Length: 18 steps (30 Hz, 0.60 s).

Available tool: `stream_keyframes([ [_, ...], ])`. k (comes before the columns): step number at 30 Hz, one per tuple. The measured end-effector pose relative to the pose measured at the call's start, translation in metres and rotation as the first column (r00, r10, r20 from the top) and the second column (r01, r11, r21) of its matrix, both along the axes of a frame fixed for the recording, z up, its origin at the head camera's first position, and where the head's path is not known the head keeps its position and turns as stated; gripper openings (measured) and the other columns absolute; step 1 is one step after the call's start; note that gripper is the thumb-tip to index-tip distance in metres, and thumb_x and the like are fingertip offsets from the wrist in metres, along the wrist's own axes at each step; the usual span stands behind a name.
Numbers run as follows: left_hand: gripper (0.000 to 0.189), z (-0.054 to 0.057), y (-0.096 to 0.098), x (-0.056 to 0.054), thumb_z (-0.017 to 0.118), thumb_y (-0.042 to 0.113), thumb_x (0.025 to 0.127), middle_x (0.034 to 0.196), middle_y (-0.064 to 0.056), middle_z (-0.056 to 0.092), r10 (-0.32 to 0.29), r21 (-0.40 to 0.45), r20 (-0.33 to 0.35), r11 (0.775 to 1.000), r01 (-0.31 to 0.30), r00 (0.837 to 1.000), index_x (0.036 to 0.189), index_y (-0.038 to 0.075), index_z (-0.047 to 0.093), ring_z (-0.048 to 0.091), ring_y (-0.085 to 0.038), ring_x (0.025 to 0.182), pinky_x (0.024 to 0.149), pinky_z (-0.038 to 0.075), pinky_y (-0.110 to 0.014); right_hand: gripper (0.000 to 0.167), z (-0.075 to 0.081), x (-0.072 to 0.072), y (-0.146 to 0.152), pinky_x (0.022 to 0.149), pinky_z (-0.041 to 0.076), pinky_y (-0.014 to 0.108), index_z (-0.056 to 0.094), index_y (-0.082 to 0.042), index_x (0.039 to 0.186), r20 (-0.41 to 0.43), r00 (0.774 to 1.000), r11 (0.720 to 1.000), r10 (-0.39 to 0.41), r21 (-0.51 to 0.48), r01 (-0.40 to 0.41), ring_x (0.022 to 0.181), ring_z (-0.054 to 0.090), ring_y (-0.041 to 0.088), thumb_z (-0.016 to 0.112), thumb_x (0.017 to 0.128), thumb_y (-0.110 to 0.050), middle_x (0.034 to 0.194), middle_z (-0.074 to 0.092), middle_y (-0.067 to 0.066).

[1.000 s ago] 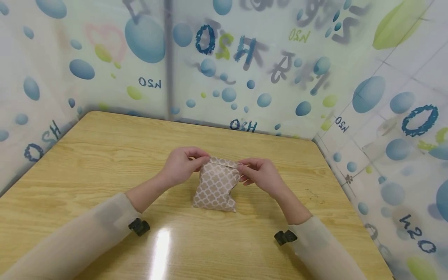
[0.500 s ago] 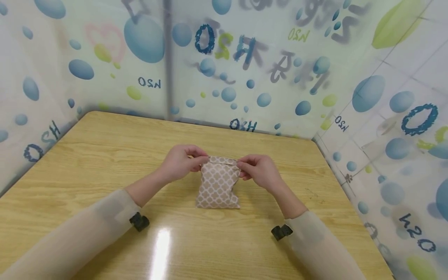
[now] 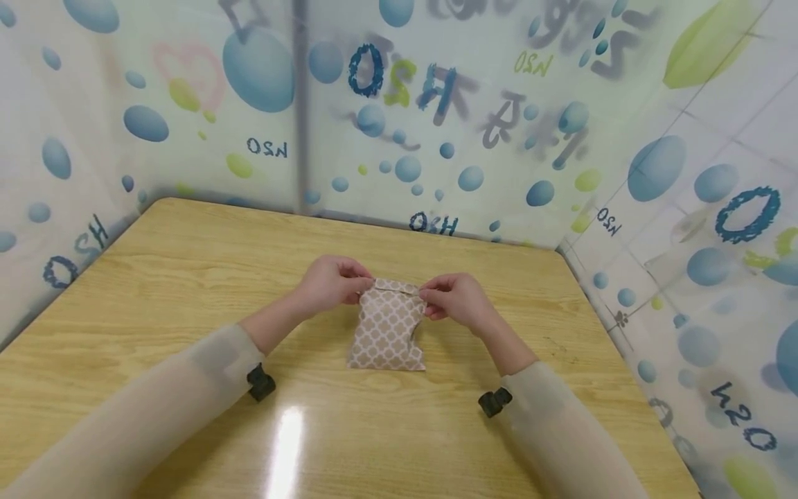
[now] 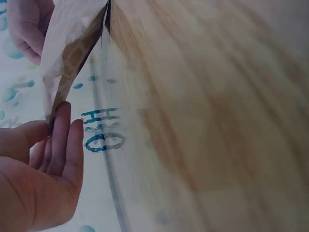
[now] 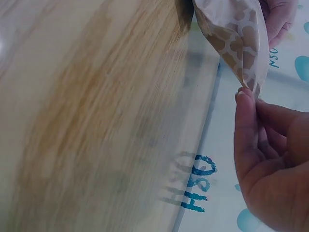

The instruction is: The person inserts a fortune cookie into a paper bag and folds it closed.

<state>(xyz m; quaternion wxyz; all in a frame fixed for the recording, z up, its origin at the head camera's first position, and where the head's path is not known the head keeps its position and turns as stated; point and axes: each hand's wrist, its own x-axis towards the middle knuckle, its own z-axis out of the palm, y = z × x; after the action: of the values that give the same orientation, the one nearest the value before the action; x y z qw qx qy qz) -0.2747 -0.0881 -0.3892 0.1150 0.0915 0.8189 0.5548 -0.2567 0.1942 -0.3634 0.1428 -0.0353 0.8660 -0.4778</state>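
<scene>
A small beige bag (image 3: pixel 388 331) with a white lattice pattern stands upright at the middle of the table, its top edge folded over in a narrow strip. My left hand (image 3: pixel 330 284) pinches the left end of that fold between thumb and fingers. At the opposite end, my right hand (image 3: pixel 459 301) pinches the other top corner. In the left wrist view the bag (image 4: pixel 72 53) narrows to a creased corner at the fingertips. The right wrist view likewise shows the bag's side (image 5: pixel 236 41) tapering down to the pinching thumb and finger. The bag's inside is hidden.
The wooden table (image 3: pixel 187 277) extends around the bag, with a bright light reflection near its front. Sheets printed with blue bubbles and lettering form a back wall (image 3: pixel 399 138) and side walls along the table edges. A black clip-like device (image 3: pixel 260 382) sits on each sleeve cuff.
The bag's bottom edge has swung from slanted to nearly level, and its front looks flatter. Both forearms have shifted a little forward and inward. Both hands keep their pinch on the top corners.
</scene>
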Motion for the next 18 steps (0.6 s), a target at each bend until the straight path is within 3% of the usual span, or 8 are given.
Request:
stream_keyframes([
  [4, 0.022, -0.002, 0.000, -0.006, 0.076, 0.020, 0.105, 0.101, -0.009, 0.077, 0.023, -0.009, 0.087, 1.000, -0.023, 0.996, 0.119, 0.004, 0.080, 0.075, -0.017, 0.083, 0.076, 0.066, -0.032, 0.029, 0.000, -0.005, 0.000, 0.083, 0.068, 0.040, 0.074, 0.001, 0.131, 0.063, 0.998, 1.000, 0.005, -0.008, -0.004, 0.083, 0.077, 0.021, 0.069, 0.109, -0.018, 0.097, 0.077, 0.011],
  [9, 0.026, -0.004, 0.003, -0.008, 0.074, 0.020, 0.106, 0.104, -0.011, 0.077, 0.033, -0.032, 0.113, 0.999, -0.030, 0.993, 0.123, 0.001, 0.078, 0.074, -0.016, 0.083, 0.076, 0.066, -0.031, 0.036, -0.002, -0.005, 0.002, 0.083, 0.068, 0.039, 0.070, 0.000, 0.139, 0.068, 0.997, 0.998, 0.028, 0.052, -0.031, 0.093, 0.079, 0.029, 0.068, 0.110, -0.022, 0.110, 0.079, 0.016],
  [13, 0.032, -0.006, 0.002, -0.007, 0.071, 0.021, 0.107, 0.117, -0.015, 0.077, 0.011, -0.049, 0.108, 0.999, -0.006, 0.994, 0.132, 0.001, 0.074, 0.075, -0.018, 0.093, 0.079, 0.066, -0.031, 0.038, -0.005, -0.004, 0.009, 0.083, 0.068, 0.038, 0.068, 0.000, 0.141, 0.061, 0.998, 0.996, 0.018, 0.086, -0.023, 0.096, 0.079, 0.028, 0.065, 0.111, -0.023, 0.125, 0.078, 0.020],
  [18, 0.038, -0.012, -0.009, -0.009, 0.066, 0.023, 0.109, 0.122, -0.017, 0.076, -0.069, -0.116, 0.037, 0.991, 0.073, 0.997, 0.138, 0.000, 0.070, 0.073, -0.023, 0.102, 0.079, 0.061, -0.030, 0.040, -0.006, 0.003, 0.020, 0.082, 0.066, 0.040, 0.066, -0.002, 0.146, -0.006, 1.000, 0.987, 0.021, 0.159, -0.019, 0.101, 0.078, 0.031, 0.060, 0.113, -0.025, 0.128, 0.076, 0.020],
])
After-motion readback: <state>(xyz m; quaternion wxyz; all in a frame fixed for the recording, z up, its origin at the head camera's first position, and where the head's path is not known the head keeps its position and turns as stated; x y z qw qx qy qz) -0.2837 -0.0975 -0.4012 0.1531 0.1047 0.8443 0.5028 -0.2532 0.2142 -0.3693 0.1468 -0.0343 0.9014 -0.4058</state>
